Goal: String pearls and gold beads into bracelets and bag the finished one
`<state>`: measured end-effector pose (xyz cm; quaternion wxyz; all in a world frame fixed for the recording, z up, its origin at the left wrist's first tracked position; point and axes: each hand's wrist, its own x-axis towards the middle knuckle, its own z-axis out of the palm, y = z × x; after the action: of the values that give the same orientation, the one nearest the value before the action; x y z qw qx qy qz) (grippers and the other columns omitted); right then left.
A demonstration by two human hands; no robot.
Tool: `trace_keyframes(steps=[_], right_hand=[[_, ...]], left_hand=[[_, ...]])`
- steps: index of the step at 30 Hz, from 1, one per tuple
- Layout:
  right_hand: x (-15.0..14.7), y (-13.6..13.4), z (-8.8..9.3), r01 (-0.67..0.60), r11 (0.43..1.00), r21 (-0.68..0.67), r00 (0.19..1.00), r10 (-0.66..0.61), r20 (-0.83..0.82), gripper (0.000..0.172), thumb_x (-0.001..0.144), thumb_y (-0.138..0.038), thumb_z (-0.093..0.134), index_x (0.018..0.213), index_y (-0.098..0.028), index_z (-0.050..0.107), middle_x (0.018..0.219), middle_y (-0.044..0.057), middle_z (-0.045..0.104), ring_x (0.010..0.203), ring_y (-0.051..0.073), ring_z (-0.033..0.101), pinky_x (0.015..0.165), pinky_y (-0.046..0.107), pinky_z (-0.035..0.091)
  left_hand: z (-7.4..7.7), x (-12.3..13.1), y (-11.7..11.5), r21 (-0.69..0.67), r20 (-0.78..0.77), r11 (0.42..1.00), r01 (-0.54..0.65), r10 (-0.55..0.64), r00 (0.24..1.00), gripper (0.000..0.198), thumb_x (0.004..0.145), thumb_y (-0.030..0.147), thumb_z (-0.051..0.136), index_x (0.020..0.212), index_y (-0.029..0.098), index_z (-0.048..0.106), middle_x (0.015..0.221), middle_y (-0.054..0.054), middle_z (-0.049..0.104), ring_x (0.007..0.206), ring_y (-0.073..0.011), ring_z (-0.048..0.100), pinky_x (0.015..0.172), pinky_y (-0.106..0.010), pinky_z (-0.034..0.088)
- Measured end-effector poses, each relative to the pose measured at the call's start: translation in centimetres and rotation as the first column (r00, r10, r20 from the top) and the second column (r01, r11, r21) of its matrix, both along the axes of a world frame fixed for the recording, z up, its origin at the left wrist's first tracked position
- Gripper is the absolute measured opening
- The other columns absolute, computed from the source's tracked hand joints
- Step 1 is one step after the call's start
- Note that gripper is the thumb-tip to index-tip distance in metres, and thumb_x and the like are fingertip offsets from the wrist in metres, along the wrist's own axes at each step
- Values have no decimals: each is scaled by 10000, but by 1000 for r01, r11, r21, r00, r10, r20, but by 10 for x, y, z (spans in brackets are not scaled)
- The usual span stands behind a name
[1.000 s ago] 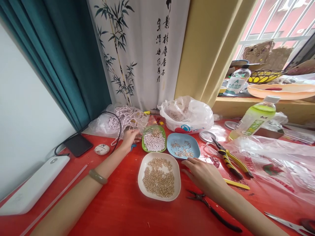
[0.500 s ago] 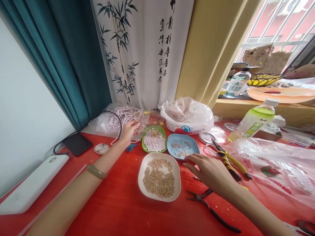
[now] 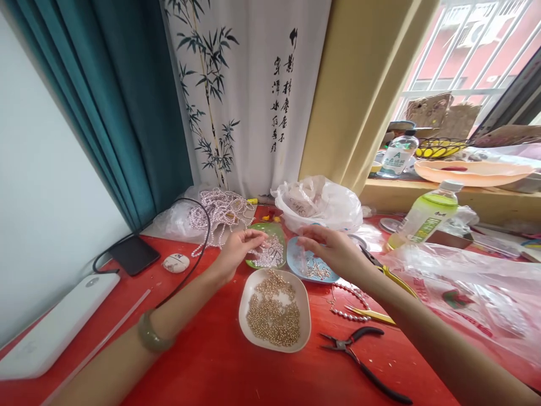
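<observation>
My left hand (image 3: 240, 251) is closed in a pinch over the left edge of the green dish (image 3: 249, 263), which holds pale pink pearl beads (image 3: 270, 251). What its fingertips grip is too small and blurred to name. Above the blue dish (image 3: 291, 256) of small metal findings (image 3: 316, 268), my right hand (image 3: 332, 248) has curled fingers, thumb and forefinger close together. Anything between them cannot be made out. The hands face each other, a short gap apart. Nearer to me stands a cream dish (image 3: 244, 324) of gold beads (image 3: 274, 316), touched by neither hand.
Right of the cream dish lie black-handled pliers (image 3: 350, 344), yellow tweezers (image 3: 374, 316) and a pearl strand (image 3: 350, 317). Yellow-handled pliers (image 3: 399, 281) are partly behind my right forearm. Pearl strings (image 3: 222, 208), a cable (image 3: 208, 225), plastic bags (image 3: 319, 200) and a bottle (image 3: 429, 217) surround the dishes.
My left hand has come right and nearer, over the green dish's edge. My right hand has lifted up and left from the blue dish's near edge, uncovering the pearl strand and tweezers.
</observation>
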<state>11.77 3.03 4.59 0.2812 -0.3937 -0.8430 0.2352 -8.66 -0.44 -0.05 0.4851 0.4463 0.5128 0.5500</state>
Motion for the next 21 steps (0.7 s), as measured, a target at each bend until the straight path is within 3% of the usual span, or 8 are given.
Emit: trace_keyframes(steps=[2,5,8,11,14,16,21], right_hand=[[-1,-2,2,9,999,-47,997,-12,-74,296,806,-375,463,996,-172,564,883,71,675,782,190,620,651,304,476],[-1,-7,5,99,994,38,994,-96,-61,338,754,-364,534,1035,-179,544,883,72,676,787,205,615,686,340,459],[-5,-7,4,48,998,-34,999,-48,-22,142,760,-256,489,809,-173,594,731,58,674,659,179,622,606,323,463],[-12,-1,1,-11,970,-244,972,-48,-231,145,778,-236,422,719,-170,537,668,49,643,559,142,615,483,263,464],[-18,6,-2,-38,954,-297,908,-91,-409,137,778,-284,429,768,-174,510,701,51,638,585,141,621,466,244,472],[-20,9,-5,-40,961,-274,892,-89,-443,149,778,-305,431,794,-177,506,744,56,643,651,145,625,513,246,487],[-14,12,-25,-82,962,-260,931,-19,-364,151,745,-305,482,786,-175,548,777,52,655,739,164,619,622,271,484]], left_hand=[[0,1,-2,-3,-7,1000,-23,23,1000,206,664,268,647,811,125,625,695,-54,642,577,-103,537,497,-189,421],[-2,-1,-2,-9,0,999,-37,37,999,200,664,265,652,805,126,628,675,-45,635,574,-100,533,492,-183,414],[-5,-4,-2,-5,97,1000,-10,10,995,224,668,283,662,833,136,629,716,-39,629,591,-93,529,508,-180,422],[-8,-3,-4,15,275,991,135,-134,952,287,707,334,632,932,157,608,886,-59,628,691,-99,556,600,-202,455],[-10,0,-7,-13,354,927,375,-346,869,380,679,283,672,1025,165,569,974,-84,620,845,-150,579,694,-236,457],[-13,0,-7,-47,335,904,425,-387,859,438,637,235,709,1040,169,551,917,-79,637,825,-164,597,676,-244,458],[-20,-16,-5,-58,60,966,254,-250,966,363,620,251,712,944,162,576,739,-23,625,655,-131,588,572,-231,464]])
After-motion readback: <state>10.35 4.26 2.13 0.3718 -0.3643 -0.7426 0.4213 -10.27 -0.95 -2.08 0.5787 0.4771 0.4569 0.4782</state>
